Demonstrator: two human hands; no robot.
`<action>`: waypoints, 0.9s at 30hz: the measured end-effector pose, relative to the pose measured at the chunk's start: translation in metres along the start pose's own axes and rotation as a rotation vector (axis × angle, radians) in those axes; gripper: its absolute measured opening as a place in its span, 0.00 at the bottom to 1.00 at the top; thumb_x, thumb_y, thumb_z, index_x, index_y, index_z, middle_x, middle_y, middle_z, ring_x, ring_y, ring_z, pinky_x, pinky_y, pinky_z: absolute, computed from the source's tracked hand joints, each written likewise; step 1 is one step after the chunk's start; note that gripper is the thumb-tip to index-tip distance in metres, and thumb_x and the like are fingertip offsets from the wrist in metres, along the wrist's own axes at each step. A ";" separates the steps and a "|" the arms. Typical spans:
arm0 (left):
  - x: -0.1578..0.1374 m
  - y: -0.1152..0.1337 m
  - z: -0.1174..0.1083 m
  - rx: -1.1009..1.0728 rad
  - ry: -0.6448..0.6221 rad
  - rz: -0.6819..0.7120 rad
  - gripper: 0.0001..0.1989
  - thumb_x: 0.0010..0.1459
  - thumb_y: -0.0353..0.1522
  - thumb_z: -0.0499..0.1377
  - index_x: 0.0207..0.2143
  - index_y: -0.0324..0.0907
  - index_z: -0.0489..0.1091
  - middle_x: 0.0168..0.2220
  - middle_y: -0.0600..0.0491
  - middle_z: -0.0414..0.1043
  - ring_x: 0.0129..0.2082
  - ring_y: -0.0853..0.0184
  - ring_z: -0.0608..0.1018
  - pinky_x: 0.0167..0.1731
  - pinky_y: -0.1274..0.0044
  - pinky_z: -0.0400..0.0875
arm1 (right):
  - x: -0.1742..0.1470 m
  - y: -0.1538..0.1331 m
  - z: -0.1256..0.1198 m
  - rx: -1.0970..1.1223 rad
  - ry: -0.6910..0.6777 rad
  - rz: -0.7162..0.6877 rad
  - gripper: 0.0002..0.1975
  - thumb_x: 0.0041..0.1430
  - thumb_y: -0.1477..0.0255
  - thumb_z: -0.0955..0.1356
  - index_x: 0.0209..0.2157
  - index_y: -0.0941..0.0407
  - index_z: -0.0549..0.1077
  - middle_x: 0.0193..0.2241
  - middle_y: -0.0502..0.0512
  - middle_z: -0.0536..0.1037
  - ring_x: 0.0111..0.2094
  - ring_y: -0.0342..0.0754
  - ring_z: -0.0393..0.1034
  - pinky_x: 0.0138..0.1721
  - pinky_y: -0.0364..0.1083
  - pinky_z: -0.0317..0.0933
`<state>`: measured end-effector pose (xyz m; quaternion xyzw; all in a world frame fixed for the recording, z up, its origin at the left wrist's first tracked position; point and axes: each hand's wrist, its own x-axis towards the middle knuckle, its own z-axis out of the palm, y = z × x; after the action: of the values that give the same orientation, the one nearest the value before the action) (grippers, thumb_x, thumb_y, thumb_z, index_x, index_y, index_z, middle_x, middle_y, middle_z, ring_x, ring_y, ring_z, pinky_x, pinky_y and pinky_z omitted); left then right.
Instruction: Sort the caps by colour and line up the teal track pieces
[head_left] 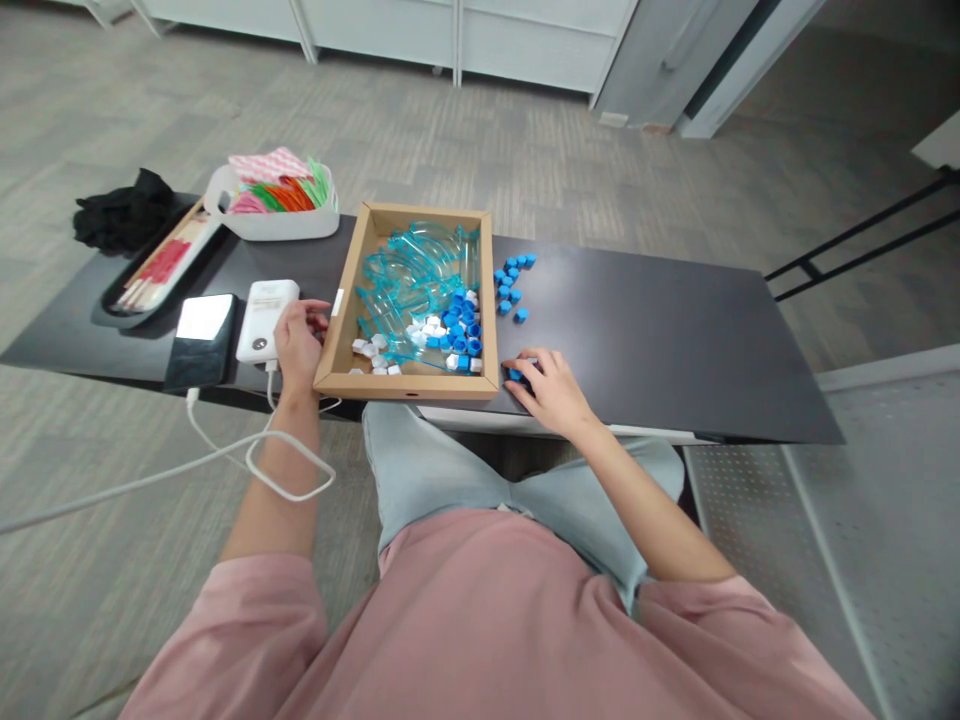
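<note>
Blue pieces (520,315), small and six-sided by the look of them, lie in a loose cluster on the dark tabletop (660,340), just beside the right wall of a cardboard box (405,386). Nearer, by the box's near right corner, the right hand (551,390) rests low with its thumb and fingers curved narrowly about at least one more blue piece (514,374); whether it grips it, I cannot tell. The left hand (298,342) is loosely curled at the box's left wall, next to a white power bank (262,320); I cannot tell whether its fingertips press on the cardboard.

Inside the box, clear teal plastic parts (420,255) overlap across the far and middle portions. White pieces (431,328) are scattered along the near side, mixed with further blue ones toward the near right corner.

Left of the power bank lies a black phone (199,345); white cables (271,368) run from the near ends of both. Farther left are a black tray (124,319) of sticks, a white basket (289,226) of bright strips, and a black cloth (124,215).
</note>
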<state>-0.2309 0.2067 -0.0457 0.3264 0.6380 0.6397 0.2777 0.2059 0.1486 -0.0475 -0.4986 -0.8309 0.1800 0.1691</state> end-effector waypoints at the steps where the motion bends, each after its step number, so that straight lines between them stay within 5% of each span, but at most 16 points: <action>1: 0.000 0.000 0.000 0.003 0.003 -0.003 0.22 0.81 0.31 0.51 0.34 0.39 0.79 0.27 0.53 0.68 0.26 0.69 0.69 0.27 0.78 0.60 | 0.006 0.001 0.003 0.005 -0.015 0.005 0.25 0.83 0.49 0.63 0.66 0.37 0.86 0.63 0.65 0.84 0.60 0.73 0.80 0.66 0.75 0.78; 8: 0.000 -0.002 0.000 -0.001 -0.016 -0.013 0.22 0.84 0.37 0.56 0.34 0.40 0.79 0.27 0.54 0.69 0.27 0.69 0.69 0.28 0.77 0.60 | 0.020 0.015 -0.007 0.068 0.044 0.075 0.21 0.85 0.53 0.64 0.61 0.46 0.84 0.57 0.66 0.83 0.54 0.67 0.82 0.61 0.65 0.80; 12: 0.000 -0.002 0.000 0.010 -0.019 -0.010 0.22 0.83 0.37 0.56 0.34 0.41 0.79 0.27 0.53 0.70 0.27 0.68 0.69 0.28 0.77 0.61 | 0.051 -0.019 -0.018 0.165 0.179 -0.027 0.23 0.87 0.50 0.64 0.65 0.46 0.83 0.58 0.65 0.82 0.59 0.66 0.80 0.66 0.64 0.77; 16: -0.001 0.000 0.001 0.007 -0.021 -0.016 0.21 0.83 0.39 0.57 0.34 0.42 0.78 0.27 0.53 0.69 0.27 0.68 0.69 0.29 0.77 0.62 | 0.096 -0.049 -0.018 0.152 0.130 -0.148 0.29 0.85 0.47 0.67 0.77 0.45 0.76 0.64 0.64 0.80 0.60 0.64 0.80 0.65 0.61 0.78; 19: -0.002 -0.002 0.001 -0.001 -0.026 -0.004 0.22 0.83 0.41 0.57 0.34 0.42 0.78 0.28 0.53 0.69 0.27 0.67 0.68 0.28 0.76 0.61 | 0.128 -0.024 -0.020 0.169 0.193 -0.139 0.28 0.88 0.51 0.63 0.76 0.47 0.76 0.62 0.65 0.81 0.57 0.62 0.80 0.64 0.62 0.78; 23: -0.003 -0.004 0.001 -0.001 -0.039 0.027 0.23 0.82 0.45 0.59 0.34 0.43 0.78 0.28 0.52 0.69 0.28 0.67 0.69 0.28 0.76 0.62 | 0.169 0.049 -0.031 0.096 0.268 -0.012 0.27 0.84 0.58 0.64 0.73 0.51 0.79 0.67 0.70 0.80 0.66 0.66 0.77 0.68 0.65 0.75; 27: -0.003 -0.004 0.001 -0.009 -0.046 0.019 0.23 0.81 0.45 0.59 0.34 0.43 0.78 0.28 0.51 0.69 0.27 0.66 0.69 0.27 0.75 0.62 | 0.202 0.086 -0.035 -0.043 0.116 0.078 0.37 0.74 0.54 0.74 0.78 0.50 0.76 0.77 0.71 0.73 0.78 0.75 0.64 0.77 0.76 0.62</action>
<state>-0.2283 0.2047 -0.0498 0.3459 0.6253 0.6377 0.2877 0.1984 0.3706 -0.0368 -0.5437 -0.8034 0.1391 0.1990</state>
